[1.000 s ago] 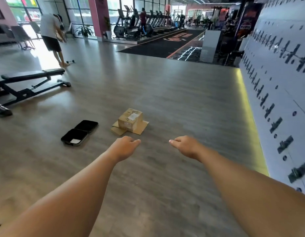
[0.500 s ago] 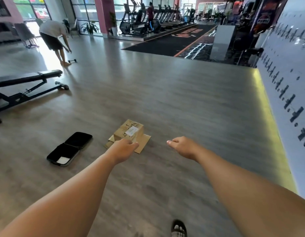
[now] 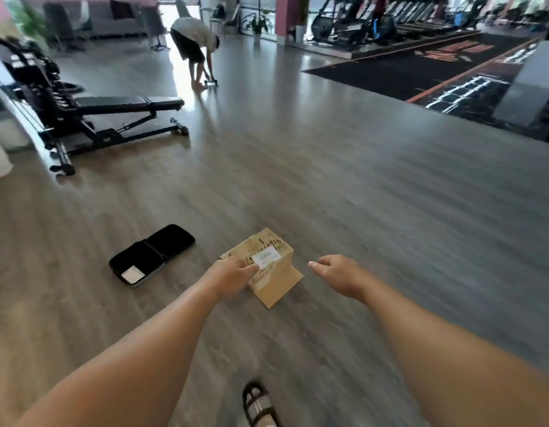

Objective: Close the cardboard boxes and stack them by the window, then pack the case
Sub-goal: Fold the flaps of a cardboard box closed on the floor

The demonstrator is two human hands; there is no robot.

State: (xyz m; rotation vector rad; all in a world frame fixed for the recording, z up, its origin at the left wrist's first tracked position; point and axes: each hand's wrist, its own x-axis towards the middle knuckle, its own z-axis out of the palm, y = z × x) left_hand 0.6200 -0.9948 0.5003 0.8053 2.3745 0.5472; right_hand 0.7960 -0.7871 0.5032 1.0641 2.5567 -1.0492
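A small cardboard box (image 3: 274,246) with a white label and handwriting sits on the wood floor, on top of a flatter piece of cardboard (image 3: 277,291). Left of it lies an open black case (image 3: 150,255) with a white item in one half. My left hand (image 3: 231,274) reaches out with loosely curled fingers and overlaps the box's near left corner in view; I cannot tell whether it touches. My right hand (image 3: 337,274) hovers just right of the box, fingers loosely curled, holding nothing.
A black weight bench (image 3: 122,103) stands at the left. Farther back a person (image 3: 193,38) bends down to the floor near bright windows. A black mat area (image 3: 421,66) with treadmills lies at the far right. My sandalled foot (image 3: 257,402) shows at the bottom.
I have walked closer, so the boxes and case now lie just before my hands. My left hand has come over the box's corner. The view has swung left.
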